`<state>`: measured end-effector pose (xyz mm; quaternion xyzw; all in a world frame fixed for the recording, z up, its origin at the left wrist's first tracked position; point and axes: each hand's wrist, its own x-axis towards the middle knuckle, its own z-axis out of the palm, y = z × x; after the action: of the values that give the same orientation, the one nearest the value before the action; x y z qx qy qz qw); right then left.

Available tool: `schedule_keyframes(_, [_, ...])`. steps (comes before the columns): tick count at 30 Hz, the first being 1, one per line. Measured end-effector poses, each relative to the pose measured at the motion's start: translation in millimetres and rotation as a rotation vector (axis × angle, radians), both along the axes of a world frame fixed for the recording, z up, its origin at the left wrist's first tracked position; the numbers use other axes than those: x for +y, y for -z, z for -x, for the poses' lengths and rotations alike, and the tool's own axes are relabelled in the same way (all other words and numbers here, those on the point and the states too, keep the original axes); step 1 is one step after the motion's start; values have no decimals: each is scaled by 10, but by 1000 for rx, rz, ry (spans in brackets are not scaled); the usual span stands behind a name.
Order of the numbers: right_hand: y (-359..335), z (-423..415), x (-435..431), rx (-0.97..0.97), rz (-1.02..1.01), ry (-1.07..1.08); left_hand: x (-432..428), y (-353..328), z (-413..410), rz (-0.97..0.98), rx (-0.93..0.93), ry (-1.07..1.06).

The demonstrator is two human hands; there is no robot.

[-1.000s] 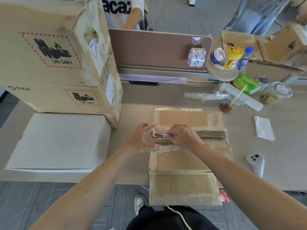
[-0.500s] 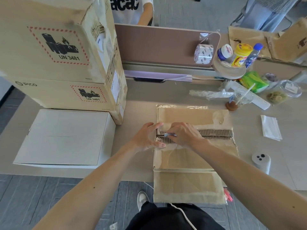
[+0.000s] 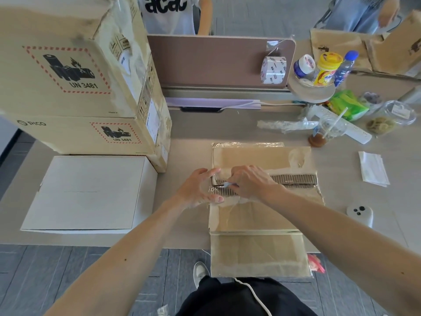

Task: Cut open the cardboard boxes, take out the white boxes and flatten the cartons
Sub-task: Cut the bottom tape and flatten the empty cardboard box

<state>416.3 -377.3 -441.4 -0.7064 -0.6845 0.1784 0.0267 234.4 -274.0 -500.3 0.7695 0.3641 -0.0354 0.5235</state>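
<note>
A brown cardboard carton (image 3: 262, 215) stands in front of me on the table, wrapped in clear tape, with its top seam split so the corrugated flap edges show. My right hand (image 3: 249, 182) grips a small blue-and-silver cutter (image 3: 229, 184) at the left end of that seam. My left hand (image 3: 199, 189) presses on the carton's top left corner, fingers spread across both flaps. A white box (image 3: 86, 192) lies flat on the table at the left. Two stacked sealed cartons (image 3: 75, 92) marked UN 3481 stand behind it.
A desk divider (image 3: 216, 60) runs along the back with a tape roll (image 3: 273, 69) hung on it. Bottles, a drink cup with straw (image 3: 325, 133), snacks, a power strip, folded paper (image 3: 373, 167) and a small white device (image 3: 360, 214) crowd the right side. Two people stand beyond the divider.
Both hands stay at the left end of the seam; the cutter has barely shifted. The camera has tilted slightly, so the scene sits a little lower in view.
</note>
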Motion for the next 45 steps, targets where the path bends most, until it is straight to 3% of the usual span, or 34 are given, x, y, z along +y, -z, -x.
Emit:
schedule_keyframes(12, [64,-447,-224,-41,66,48,-15,-63,8,-50,81,-11])
schedule_keyframes(21, [-20,-822,-477,-180,111,28,-32,-182,-50,-178,187,43])
schedule_keyframes(26, [-39,-896,-525,-178,95,17,-106,-325,-328,-514,356,104])
schedule_keyframes(28, [-56,-905,-527,-176,82,-4,-255,-363,-563,-611,324,153])
schedule_keyframes(34, [-68,-943,-528,-147,68,6,-632,-259,-1140,-512,314,265])
schedule_keyframes(45, [-22,-1412,-788,-88,67,72,-639,-121,-1153,-620,387,251])
